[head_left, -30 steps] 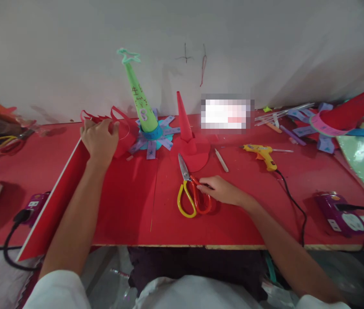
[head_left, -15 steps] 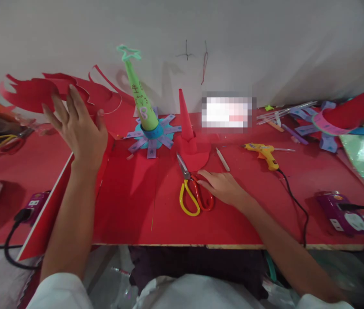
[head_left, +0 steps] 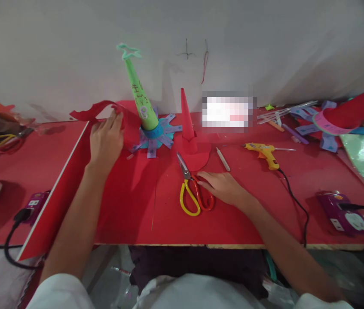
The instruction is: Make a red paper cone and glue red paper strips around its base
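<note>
My left hand (head_left: 106,139) is closed on a curvy-edged cut sheet of red craft foam (head_left: 132,122), which bends up beside a green cone hat (head_left: 141,98). The fingertips are partly hidden against the sheet. My right hand (head_left: 223,186) lies low on the table, fingers stretched out and touching the red handle of the scissors (head_left: 190,189), without gripping it. The scissors' yellow and red handles face me. Just beyond their blades stands a small red cone hat (head_left: 188,124) with a round brim. A white pen-like stick (head_left: 223,159) rests to its right.
A yellow glue gun (head_left: 264,153) with a black cord lies to the right, near a purple power socket (head_left: 343,214). A low upright divider (head_left: 62,180) borders my left side. Another red hat (head_left: 356,105) and clear glue sticks (head_left: 288,111) are at the far right.
My left hand has moved right and slightly down, drawing the red foam from the left toward the green hat, where it now bunches up. My right hand and the scissors have stayed put.
</note>
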A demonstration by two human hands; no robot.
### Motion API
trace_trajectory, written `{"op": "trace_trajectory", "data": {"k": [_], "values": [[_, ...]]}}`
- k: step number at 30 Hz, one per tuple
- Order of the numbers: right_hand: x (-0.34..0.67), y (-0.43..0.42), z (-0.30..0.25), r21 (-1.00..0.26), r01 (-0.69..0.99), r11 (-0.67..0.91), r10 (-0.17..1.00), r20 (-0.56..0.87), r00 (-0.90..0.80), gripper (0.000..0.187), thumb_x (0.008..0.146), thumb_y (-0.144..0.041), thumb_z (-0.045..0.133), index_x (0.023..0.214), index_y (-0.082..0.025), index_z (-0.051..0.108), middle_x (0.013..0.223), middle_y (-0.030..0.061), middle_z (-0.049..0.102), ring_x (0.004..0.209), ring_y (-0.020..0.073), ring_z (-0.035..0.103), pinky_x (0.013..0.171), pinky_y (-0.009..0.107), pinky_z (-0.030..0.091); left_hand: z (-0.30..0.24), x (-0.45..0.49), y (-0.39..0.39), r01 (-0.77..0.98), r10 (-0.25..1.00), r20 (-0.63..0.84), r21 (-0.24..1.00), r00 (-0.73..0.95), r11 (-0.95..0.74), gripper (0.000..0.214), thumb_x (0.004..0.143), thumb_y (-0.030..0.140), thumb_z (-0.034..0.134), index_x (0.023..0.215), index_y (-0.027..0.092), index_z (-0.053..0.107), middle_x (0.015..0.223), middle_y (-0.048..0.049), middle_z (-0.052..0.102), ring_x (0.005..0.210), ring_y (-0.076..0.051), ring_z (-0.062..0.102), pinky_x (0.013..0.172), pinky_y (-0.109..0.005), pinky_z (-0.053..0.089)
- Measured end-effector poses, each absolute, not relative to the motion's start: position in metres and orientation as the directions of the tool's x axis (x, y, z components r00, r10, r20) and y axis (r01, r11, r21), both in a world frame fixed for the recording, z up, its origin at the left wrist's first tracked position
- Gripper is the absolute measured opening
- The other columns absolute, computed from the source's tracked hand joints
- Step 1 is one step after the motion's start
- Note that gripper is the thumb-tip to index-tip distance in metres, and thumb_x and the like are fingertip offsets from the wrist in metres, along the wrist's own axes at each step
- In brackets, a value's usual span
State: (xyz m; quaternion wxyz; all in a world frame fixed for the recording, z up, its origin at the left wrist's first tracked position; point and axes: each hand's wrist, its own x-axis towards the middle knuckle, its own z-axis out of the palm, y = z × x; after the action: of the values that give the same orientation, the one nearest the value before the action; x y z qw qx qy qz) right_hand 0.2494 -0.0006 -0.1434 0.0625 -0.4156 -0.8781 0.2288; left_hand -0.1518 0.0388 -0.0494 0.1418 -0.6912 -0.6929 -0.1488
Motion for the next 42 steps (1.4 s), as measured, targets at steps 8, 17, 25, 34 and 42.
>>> {"op": "trace_trajectory", "data": {"k": [8,17,25,34,42], "values": [[0.248,-0.001,-0.144,-0.440,0.712,0.547,0.765,-0.082,-0.639,0.035,0.115,-0.044,0.044,0.131,-0.024,0.068,0.113,0.0116,0.082,0.102,0.0273,0.077,0.077,0.030,0.045,-0.107,-0.112,0.014,0.959,0.826,0.520,0.043,0.218,-0.280,0.045,0.112,0.024,0.039,0.146,0.027,0.069,0.147,-0.0114,0.072,0.139,-0.030,0.066,0.120,-0.053,0.043],[0.235,-0.001,-0.153,-0.897,0.370,0.241,0.866,0.027,-0.500,0.067,0.103,-0.057,0.062,0.159,-0.026,0.046,0.126,0.0111,0.074,0.077,0.0175,0.066,0.072,0.032,0.055,-0.135,-0.059,-0.009,0.547,0.301,0.540,-0.381,0.786,-0.745,0.027,0.104,0.008,0.059,0.121,0.022,0.075,0.131,-0.0052,0.081,0.128,-0.020,0.074,0.116,-0.045,0.055],[0.221,0.002,-0.153,-0.978,0.151,0.143,0.924,0.077,-0.374,0.061,0.096,-0.056,0.070,0.144,-0.022,0.052,0.128,0.0139,0.074,0.116,0.0286,0.073,0.101,0.043,0.059,-0.136,-0.029,-0.025,0.323,0.178,0.455,-0.265,0.873,-0.909,0.037,0.102,0.006,0.061,0.132,0.025,0.073,0.137,-0.0058,0.078,0.126,-0.017,0.075,0.111,-0.033,0.059],[0.239,0.005,-0.144,-0.961,0.209,0.181,0.982,0.165,-0.095,0.040,0.097,-0.060,0.064,0.116,-0.024,0.060,0.108,0.0087,0.074,0.099,0.0264,0.071,0.085,0.038,0.059,-0.137,-0.042,-0.025,0.479,0.286,0.583,-0.207,0.760,-0.853,0.022,0.105,0.025,0.066,0.127,0.026,0.068,0.130,-0.0074,0.079,0.116,-0.020,0.076,0.104,-0.039,0.059],[0.265,0.026,-0.149,-0.960,0.062,0.272,0.952,0.278,0.129,0.028,0.097,-0.052,0.066,0.113,-0.029,0.063,0.115,0.0059,0.074,0.104,0.0232,0.072,0.086,0.035,0.060,-0.149,-0.064,-0.010,0.756,0.727,0.244,-0.045,0.642,-0.653,0.050,0.105,0.059,0.060,0.131,0.019,0.069,0.116,-0.0170,0.076,0.106,-0.033,0.075,0.094,-0.048,0.055]]}}
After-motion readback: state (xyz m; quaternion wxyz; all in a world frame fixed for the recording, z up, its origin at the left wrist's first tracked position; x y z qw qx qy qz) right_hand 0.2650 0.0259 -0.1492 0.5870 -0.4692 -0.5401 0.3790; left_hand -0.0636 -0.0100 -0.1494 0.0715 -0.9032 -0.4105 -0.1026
